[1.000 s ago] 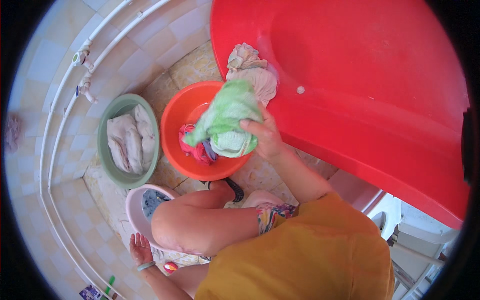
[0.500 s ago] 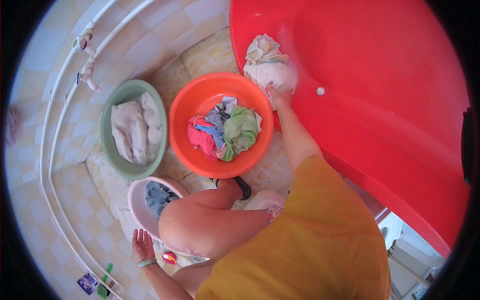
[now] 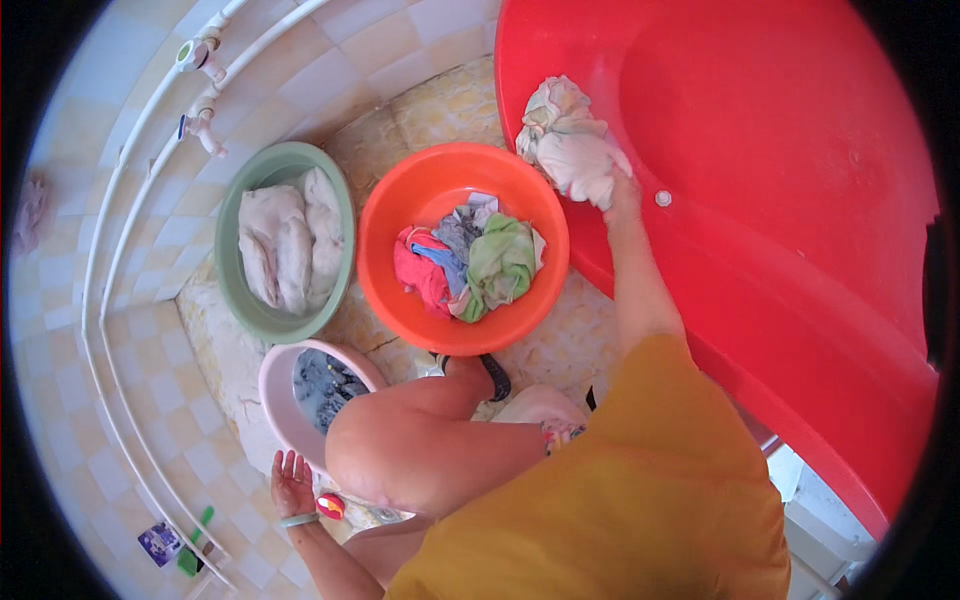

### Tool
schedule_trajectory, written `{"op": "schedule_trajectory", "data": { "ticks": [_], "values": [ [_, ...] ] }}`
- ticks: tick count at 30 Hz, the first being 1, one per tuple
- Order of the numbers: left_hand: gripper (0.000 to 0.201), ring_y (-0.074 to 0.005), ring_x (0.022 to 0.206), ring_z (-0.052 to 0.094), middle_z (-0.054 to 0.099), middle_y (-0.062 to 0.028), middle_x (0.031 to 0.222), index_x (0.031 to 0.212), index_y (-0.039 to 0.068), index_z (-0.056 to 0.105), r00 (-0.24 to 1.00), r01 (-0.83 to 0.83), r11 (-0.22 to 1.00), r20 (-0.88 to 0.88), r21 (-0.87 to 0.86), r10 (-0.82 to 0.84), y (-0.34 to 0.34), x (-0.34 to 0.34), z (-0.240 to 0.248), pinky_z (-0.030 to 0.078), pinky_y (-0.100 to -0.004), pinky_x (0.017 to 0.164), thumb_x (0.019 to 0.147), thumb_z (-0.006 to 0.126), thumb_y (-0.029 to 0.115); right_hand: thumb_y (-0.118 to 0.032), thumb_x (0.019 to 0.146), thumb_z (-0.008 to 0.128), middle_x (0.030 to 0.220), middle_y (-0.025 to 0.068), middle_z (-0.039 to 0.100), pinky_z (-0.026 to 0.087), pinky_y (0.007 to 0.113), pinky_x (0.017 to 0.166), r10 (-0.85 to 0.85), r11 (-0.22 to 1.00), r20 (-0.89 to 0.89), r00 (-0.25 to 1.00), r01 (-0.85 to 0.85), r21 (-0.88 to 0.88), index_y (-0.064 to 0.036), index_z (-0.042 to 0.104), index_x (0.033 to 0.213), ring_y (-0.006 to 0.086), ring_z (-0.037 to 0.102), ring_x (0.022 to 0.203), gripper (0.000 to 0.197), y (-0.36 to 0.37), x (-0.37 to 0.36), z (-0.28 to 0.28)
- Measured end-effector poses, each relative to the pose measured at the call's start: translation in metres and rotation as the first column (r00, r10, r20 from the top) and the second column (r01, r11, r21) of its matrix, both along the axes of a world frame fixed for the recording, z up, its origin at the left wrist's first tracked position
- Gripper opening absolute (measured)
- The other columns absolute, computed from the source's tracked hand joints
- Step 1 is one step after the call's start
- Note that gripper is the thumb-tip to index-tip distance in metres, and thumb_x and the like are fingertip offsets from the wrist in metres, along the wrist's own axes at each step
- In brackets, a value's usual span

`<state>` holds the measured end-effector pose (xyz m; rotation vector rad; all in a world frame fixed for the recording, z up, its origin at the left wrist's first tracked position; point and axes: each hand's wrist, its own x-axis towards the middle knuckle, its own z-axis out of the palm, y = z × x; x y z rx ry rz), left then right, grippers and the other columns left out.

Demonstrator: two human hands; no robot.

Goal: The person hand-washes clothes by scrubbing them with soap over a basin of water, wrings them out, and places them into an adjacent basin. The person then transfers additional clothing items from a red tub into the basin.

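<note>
My right hand (image 3: 622, 192) reaches out to the far right and grips one end of a crumpled white cloth (image 3: 575, 160). That cloth lies bunched on the rim of the large red tub (image 3: 780, 250), and its folds partly hide my fingers. My left hand (image 3: 293, 487) is low on the left beside my knee, palm up with fingers stretched out, holding nothing. Between the tub and the wall, an orange basin (image 3: 385, 300) contains pink, blue, grey and green clothes (image 3: 500, 262).
A green basin (image 3: 228, 255) with white fabric in water stands at the left. Nearer is a pink basin (image 3: 275, 405) holding dark, wet cloth. White pipes (image 3: 130, 165) with taps (image 3: 203, 130) run along the tiled wall. A green brush (image 3: 190, 560) lies at lower left.
The view has shifted, so the basins sit slightly farther right. My right hand has moved rightward along the white cloth, whose folds have changed shape. My left hand stays open beside my knee.
</note>
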<state>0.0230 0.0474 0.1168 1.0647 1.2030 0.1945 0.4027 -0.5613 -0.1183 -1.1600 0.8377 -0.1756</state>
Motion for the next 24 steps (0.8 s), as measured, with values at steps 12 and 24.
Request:
{"op": "schedule_trajectory", "data": {
  "ticks": [12, 24],
  "values": [
    [0.042, -0.0224, 0.109, 0.047, 0.048, -0.0103, 0.12, 0.127, 0.008, 0.042, 0.994, -0.064, 0.995, 0.088, -0.07, 0.07, 0.011, -0.01, -0.013, 0.04, -0.0374, 0.095, 0.089, 0.049, 0.026, -0.006, 0.072, 0.053, 0.112, 0.0179, 0.057, 0.049, 0.039, 0.086, 0.201, 0.929, 0.506, 0.839, -0.328, 0.174, 0.0062, 0.047, 0.119, 0.0286, 0.058, 0.101, 0.049, 0.039, -0.081, 0.218],
    [0.041, -0.0213, 0.104, 0.051, 0.049, -0.0098, 0.119, 0.124, 0.009, 0.046, 0.996, -0.077, 0.994, 0.028, -0.072, 0.079, 0.004, 0.001, -0.023, 0.043, -0.0351, 0.09, 0.088, 0.052, 0.027, -0.017, 0.076, 0.058, 0.083, 0.0128, 0.057, 0.044, 0.034, 0.072, 0.964, -0.238, -0.226, -0.138, -0.824, -0.514, 0.0005, 0.05, 0.113, 0.0177, 0.054, 0.08, 0.042, 0.106, -0.112, -0.014]
  ]
}}
